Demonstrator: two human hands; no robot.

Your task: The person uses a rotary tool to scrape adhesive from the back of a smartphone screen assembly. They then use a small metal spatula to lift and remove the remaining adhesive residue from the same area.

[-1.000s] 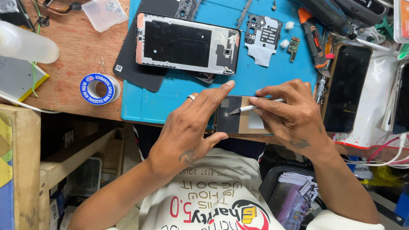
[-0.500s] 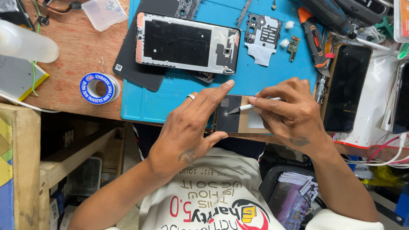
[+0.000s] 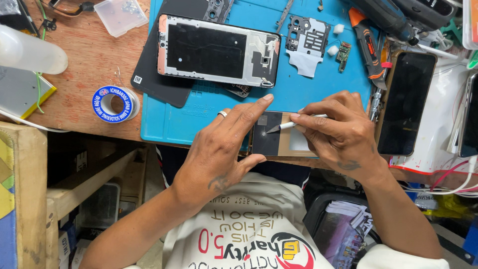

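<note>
My left hand [image 3: 219, 149] rests flat at the near edge of the blue work mat [image 3: 308, 92], fingers stretched out, its fingertips steadying a small dark rectangular part [image 3: 267, 142] with a tan backing. My right hand [image 3: 338, 132] pinches thin white-handled tweezers [image 3: 284, 126], whose tip touches the upper middle of the dark part. An opened phone frame [image 3: 216, 50] lies face-up farther back on the mat, with a loose metal shield plate [image 3: 306, 42] to its right.
A blue solder-wire spool [image 3: 110, 103] sits on the wooden bench at left. An orange-and-black screwdriver [image 3: 366, 47] lies at the mat's right edge, beside a black phone [image 3: 406, 102]. A clear parts box [image 3: 122, 15] and a pale bottle [image 3: 30, 52] stand at back left.
My right hand has shifted slightly, moving the tweezers' tip a little on the dark part. My left hand has stayed in place.
</note>
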